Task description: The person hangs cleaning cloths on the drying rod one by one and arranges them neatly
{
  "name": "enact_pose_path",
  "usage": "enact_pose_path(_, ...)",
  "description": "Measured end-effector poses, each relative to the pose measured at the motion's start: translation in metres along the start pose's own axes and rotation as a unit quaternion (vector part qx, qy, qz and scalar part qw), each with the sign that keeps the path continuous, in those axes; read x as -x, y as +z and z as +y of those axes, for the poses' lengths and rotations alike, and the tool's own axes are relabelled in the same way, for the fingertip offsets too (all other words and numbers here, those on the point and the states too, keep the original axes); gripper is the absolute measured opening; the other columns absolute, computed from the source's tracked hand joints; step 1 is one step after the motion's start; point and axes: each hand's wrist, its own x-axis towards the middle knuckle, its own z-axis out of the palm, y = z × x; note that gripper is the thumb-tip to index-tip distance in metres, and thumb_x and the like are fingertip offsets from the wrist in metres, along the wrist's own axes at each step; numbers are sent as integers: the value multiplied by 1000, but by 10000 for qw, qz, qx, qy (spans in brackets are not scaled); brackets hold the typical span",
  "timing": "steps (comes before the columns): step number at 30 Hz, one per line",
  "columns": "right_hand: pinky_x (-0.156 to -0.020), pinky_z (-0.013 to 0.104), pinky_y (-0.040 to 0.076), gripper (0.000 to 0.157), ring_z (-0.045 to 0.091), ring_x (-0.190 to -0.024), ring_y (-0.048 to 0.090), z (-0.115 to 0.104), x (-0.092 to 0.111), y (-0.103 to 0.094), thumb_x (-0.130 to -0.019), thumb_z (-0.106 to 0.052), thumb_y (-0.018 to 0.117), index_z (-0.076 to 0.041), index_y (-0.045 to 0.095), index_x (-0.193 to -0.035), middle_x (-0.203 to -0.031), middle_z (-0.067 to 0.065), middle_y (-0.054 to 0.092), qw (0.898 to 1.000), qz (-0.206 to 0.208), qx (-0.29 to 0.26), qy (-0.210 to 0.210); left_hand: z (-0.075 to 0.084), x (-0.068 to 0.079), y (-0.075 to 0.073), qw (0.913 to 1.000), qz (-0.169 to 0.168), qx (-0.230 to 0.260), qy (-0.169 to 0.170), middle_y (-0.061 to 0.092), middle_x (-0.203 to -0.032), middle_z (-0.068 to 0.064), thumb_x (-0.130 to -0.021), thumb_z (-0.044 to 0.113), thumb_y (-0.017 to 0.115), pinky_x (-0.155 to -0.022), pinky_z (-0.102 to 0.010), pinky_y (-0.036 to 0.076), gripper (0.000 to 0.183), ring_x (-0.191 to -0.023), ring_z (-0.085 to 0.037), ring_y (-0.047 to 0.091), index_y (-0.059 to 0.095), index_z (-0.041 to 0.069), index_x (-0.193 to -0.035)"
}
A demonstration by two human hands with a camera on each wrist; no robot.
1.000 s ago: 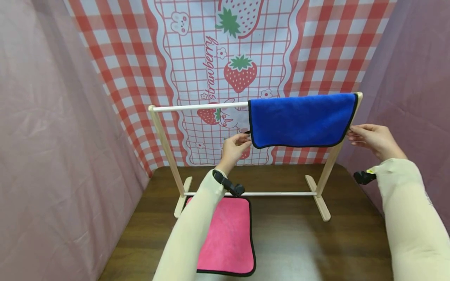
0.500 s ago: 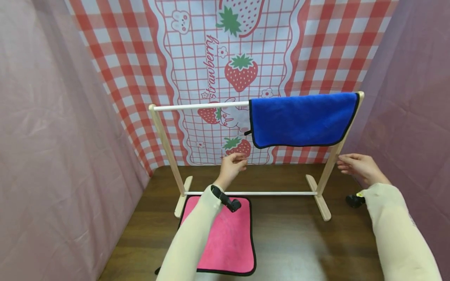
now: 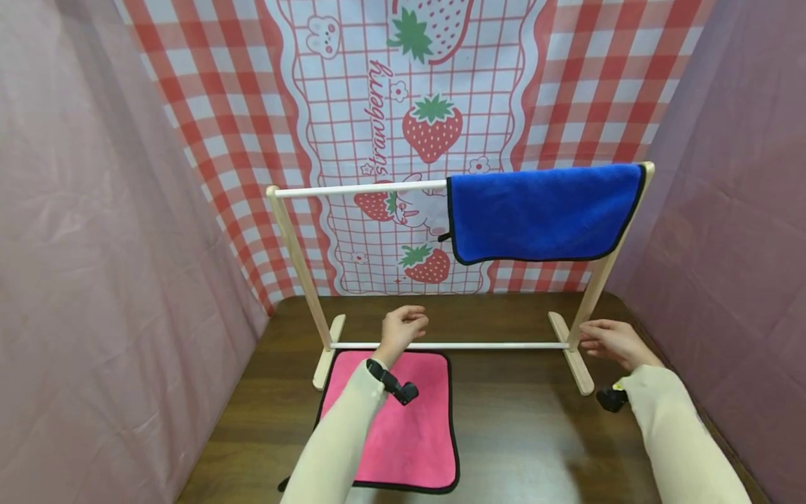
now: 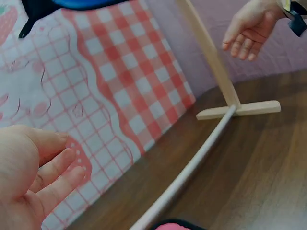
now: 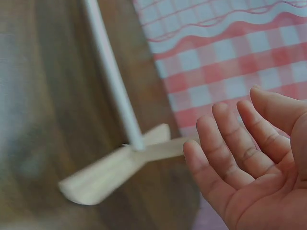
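A blue towel (image 3: 544,215) with black edging is draped over the right half of the rack's white top rod (image 3: 359,190). On the table a pink towel (image 3: 409,434) with the same edging lies flat, partly hidden by the left forearm. My left hand (image 3: 400,332) hovers above the pink towel's far edge, holding nothing, its fingers loosely bent in the left wrist view. Near the foot of the right post, my right hand (image 3: 616,342) is in the air and holds nothing. Its relaxed fingers (image 5: 230,127) and palm show in the right wrist view.
The wooden rack has a left post (image 3: 301,273), a right post (image 3: 595,294) and a low white rod (image 3: 491,346). It stands on a brown table (image 3: 516,434). A strawberry-print cloth (image 3: 340,112) hangs behind, with pink curtains (image 3: 113,245) at the sides.
Both hands have let go of the blue towel's side edges and moved down toward the table. The blue towel stays hanging on the rod, and the pink towel has not moved.
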Motion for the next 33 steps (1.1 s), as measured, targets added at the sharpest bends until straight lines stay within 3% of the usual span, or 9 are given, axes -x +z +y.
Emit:
enact_pose_path(7, -75, 33, 60, 46, 9, -80, 66, 27, 2, 35, -103, -15, 53, 24, 45, -126, -91, 0, 69, 9996, -81, -8, 289, -23, 18, -16, 9935, 684, 730, -535, 69, -97, -23, -88, -8, 65, -75, -37, 61, 30, -83, -21, 69, 62, -18, -116)
enact_pose_path(15, -67, 27, 59, 37, 12, -77, 67, 50, 0, 86, -100, -10, 56, 21, 51, -119, -92, 7, 70, 9989, -200, -211, 367, -51, 38, -42, 9854, 1237, 912, -734, 69, -96, -24, -90, -9, 61, -71, -35, 62, 33, -82, -19, 69, 56, -21, -120)
enact_pose_path(20, -65, 31, 58, 37, 16, -75, 66, 58, -5, 124, -97, -9, 59, 20, 52, -119, -94, 15, 71, 9995, -189, 24, 252, -61, 42, -61, 9744, 1728, 1082, -948, 67, -96, -20, -90, -9, 61, -66, -30, 60, 46, -75, -11, 65, 44, -18, -131)
enact_pose_path(24, -63, 33, 57, 31, 18, -74, 65, 61, -10, 156, -95, -8, 62, 17, 57, -113, -93, 19, 70, 9992, -44, 405, 10, -63, 39, -80, 9644, 2190, 1067, -1030, 60, -97, -14, -90, -8, 62, -64, -29, 60, 57, -76, -14, 64, 32, -13, -138)
enact_pose_path(27, -60, 31, 54, 20, 18, -70, 63, 62, -12, 180, -93, -6, 66, 12, 64, -103, -87, 16, 71, 9961, 118, 804, -356, -59, 35, -96, 9576, 2537, 919, -1006, 57, -102, -19, -89, -9, 63, -62, -29, 60, 62, -74, -13, 63, 28, -13, -140)
enact_pose_path(33, -66, 28, 52, 3, 16, -74, 63, 69, -11, 223, -87, -3, 72, -2, 71, -90, -81, 3, 70, 9762, 579, 1651, -1285, -42, 24, -134, 9434, 3146, 555, -895, 55, -109, -23, -87, -8, 64, -58, -19, 55, 63, -69, -9, 57, 31, -10, -141)
